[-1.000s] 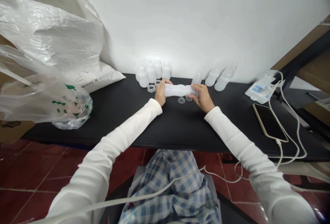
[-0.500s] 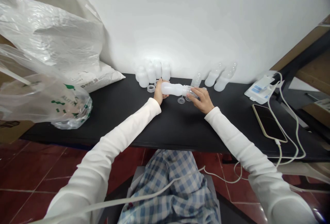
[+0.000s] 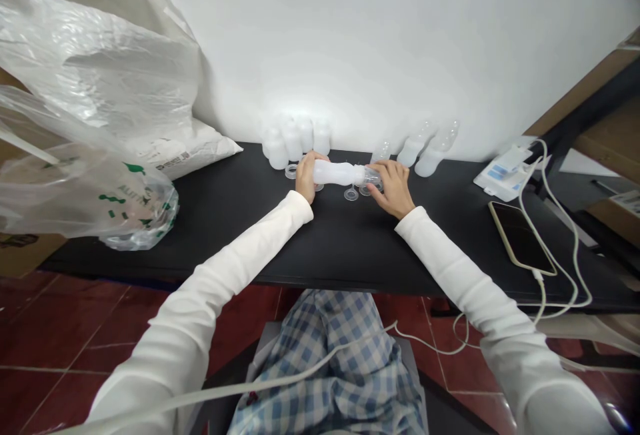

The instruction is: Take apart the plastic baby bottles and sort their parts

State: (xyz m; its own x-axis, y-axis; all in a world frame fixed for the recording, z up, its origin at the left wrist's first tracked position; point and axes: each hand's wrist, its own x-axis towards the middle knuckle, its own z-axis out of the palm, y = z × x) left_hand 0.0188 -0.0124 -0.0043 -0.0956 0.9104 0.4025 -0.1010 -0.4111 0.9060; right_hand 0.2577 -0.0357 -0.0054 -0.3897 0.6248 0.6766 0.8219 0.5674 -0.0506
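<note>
A waisted, milky-white baby bottle [image 3: 335, 173] lies level in the air above the black table. Its base end is in my left hand [image 3: 305, 179], fingers wrapped round it. My right hand [image 3: 394, 188] closes round the clear cap [image 3: 371, 175] at the bottle's other end. Just below the cap, a small clear ring-shaped piece [image 3: 351, 193] lies on the table, with another partly hidden by my right fingers. Behind my left hand sits a clear ring [image 3: 291, 171].
Several white bottles [image 3: 278, 148] without caps stand by the wall. Two capped bottles [image 3: 432, 155] and a clear cap [image 3: 382, 150] are at the back right. A phone [image 3: 520, 235] with cables, a white-and-blue packet [image 3: 505, 169] and plastic bags [image 3: 125, 201] flank the black table [image 3: 345, 248].
My right fingers have closed further round the clear cap at the bottle's end. My left hand has shifted its grip slightly at the base. The bottle stays nearly in place.
</note>
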